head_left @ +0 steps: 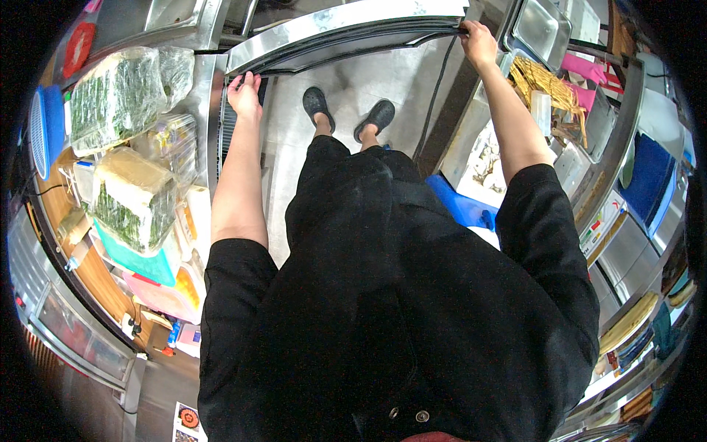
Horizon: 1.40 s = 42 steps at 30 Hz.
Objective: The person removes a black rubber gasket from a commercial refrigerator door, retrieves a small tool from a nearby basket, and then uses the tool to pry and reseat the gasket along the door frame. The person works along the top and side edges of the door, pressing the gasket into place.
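Observation:
Ahead of me is a stainless steel door or drawer front (pixel 353 18) with black rubber seal strips (pixel 353 46) along its near side. My right hand (pixel 479 44) is closed at the right corner, fingers pinching the dark edge. At the opposite corner my left hand (pixel 246 96) has its fingers curled against the edge, beside the steel cabinet frame (pixel 211 96); its exact hold is partly hidden. Both arms reach forward. Between the hands, a lower black strip bows slightly from the steel panel.
Plastic-wrapped bundles of greens (pixel 110 96) and tubs crowd the left counter. At right stand a metal tray (pixel 543 28), a basket-like yellow item (pixel 541 81) and a blue bin (pixel 462 202). A black cable (pixel 434 99) runs over the grey floor (pixel 283 169) near my feet.

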Tool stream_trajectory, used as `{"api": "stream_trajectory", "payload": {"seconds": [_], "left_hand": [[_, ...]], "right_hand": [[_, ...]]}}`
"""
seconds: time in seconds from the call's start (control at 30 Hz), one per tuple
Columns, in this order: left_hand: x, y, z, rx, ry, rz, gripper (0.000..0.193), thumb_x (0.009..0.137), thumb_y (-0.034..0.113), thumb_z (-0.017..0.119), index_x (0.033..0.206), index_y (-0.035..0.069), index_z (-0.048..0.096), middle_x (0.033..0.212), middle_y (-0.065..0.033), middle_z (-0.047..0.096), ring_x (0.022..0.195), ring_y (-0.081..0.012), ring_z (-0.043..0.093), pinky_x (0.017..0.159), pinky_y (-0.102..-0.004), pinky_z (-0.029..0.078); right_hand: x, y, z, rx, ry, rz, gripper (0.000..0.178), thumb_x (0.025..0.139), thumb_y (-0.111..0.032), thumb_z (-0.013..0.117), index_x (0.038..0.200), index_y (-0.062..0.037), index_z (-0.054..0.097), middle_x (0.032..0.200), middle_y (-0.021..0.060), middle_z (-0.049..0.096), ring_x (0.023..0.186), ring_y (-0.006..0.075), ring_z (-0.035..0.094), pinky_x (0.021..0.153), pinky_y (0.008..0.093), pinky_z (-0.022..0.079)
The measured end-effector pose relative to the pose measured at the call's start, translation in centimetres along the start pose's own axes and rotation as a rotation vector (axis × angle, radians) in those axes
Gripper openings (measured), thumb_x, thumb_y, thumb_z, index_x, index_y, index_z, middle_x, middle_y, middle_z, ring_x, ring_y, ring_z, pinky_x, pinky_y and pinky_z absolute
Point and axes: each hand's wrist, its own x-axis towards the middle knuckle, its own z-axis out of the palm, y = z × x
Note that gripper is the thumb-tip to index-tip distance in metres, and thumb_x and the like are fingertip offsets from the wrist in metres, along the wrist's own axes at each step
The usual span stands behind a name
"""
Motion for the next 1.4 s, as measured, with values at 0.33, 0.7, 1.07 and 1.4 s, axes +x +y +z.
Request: {"api": "stream_trajectory", "payload": {"seconds": [0.33,0.7,1.07,1.4], "left_hand": [[0.7,-0.8,-1.1,-0.068,-0.061,-0.037,0.048,0.088,0.003,0.072,0.124,-0.002,0.04,0.105,-0.0179,0.063,0.092,-0.0256,0.068,0.086,-0.0361,0.058],[-0.5,-0.1,-1.8,0.167,0.035,-0.168,0.067,0.082,-0.009,0.06,0.138,0.003,0.027,0.11,-0.0188,0.064,0.098,-0.0284,0.066,0.083,-0.0352,0.057],[-21.4,5.0,15.2,0.767,-0.701,0.79,0.063,0.077,0.002,0.067,0.135,0.005,0.045,0.13,-0.0204,0.056,0.125,-0.0371,0.052,0.106,-0.0444,0.042],[-25.3,10.8,12.1,0.562,-0.992,0.613,0.024,0.084,0.013,0.075,0.103,0.003,0.067,0.103,-0.0104,0.067,0.098,-0.0258,0.066,0.085,-0.0344,0.05]], "right_hand": [[-0.2,-0.4,0.9,-0.015,0.019,-0.007,0.027,0.082,-0.015,0.07,0.11,-0.0147,0.068,0.107,0.0048,0.068,0.107,0.0283,0.063,0.089,0.0415,0.052],[-1.7,-2.0,-2.3,0.283,-0.089,0.023,0.027,0.08,-0.013,0.072,0.105,-0.0131,0.064,0.102,0.01,0.068,0.093,0.0325,0.066,0.082,0.043,0.053],[-5.4,-21.7,-10.1,0.51,-0.079,-0.541,0.035,0.075,-0.014,0.073,0.107,-0.008,0.06,0.101,0.0111,0.068,0.101,0.032,0.064,0.086,0.045,0.049],[-11.5,-1.2,-12.8,0.104,-0.217,-0.18,0.056,0.066,-0.026,0.085,0.118,-0.0162,0.066,0.129,0.0064,0.06,0.123,0.0316,0.052,0.1,0.0486,0.041]]}}
